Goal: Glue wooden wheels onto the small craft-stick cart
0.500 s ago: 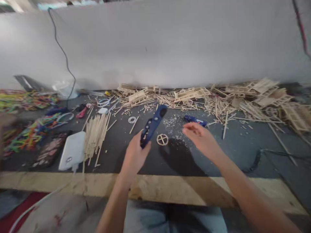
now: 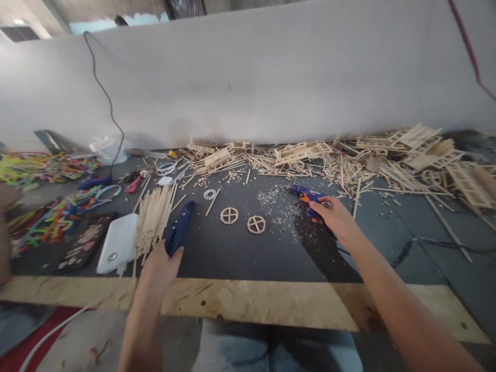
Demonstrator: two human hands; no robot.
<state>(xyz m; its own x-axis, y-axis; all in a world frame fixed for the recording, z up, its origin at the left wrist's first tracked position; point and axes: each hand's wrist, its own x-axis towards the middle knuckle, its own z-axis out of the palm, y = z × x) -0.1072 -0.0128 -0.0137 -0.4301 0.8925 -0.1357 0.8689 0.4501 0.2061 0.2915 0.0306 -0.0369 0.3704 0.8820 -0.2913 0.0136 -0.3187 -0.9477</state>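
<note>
My left hand point(image 2: 158, 268) grips the near end of a dark blue handled cutter tool point(image 2: 179, 228), which lies low over the dark mat beside a bundle of thin wooden sticks point(image 2: 153, 217). My right hand point(image 2: 335, 217) is closed around a small blue glue gun with an orange trigger point(image 2: 308, 196) at the mat's right centre. Two round wooden spoked wheels point(image 2: 229, 215) point(image 2: 256, 224) lie between the hands, with a smaller white ring point(image 2: 210, 194) behind them.
A white device point(image 2: 117, 243) sits left of the sticks. Coloured pipe cleaners point(image 2: 54, 212) cover the far left. Stick frames and scraps point(image 2: 302, 152) pile along the grey wall. A black cable point(image 2: 437, 242) crosses the right. A plywood edge point(image 2: 251, 299) runs along the front.
My left hand has carried the blue tool from raised at centre down and left to beside the sticks. My right hand has reached forward and closed on the glue gun. A second wheel is uncovered.
</note>
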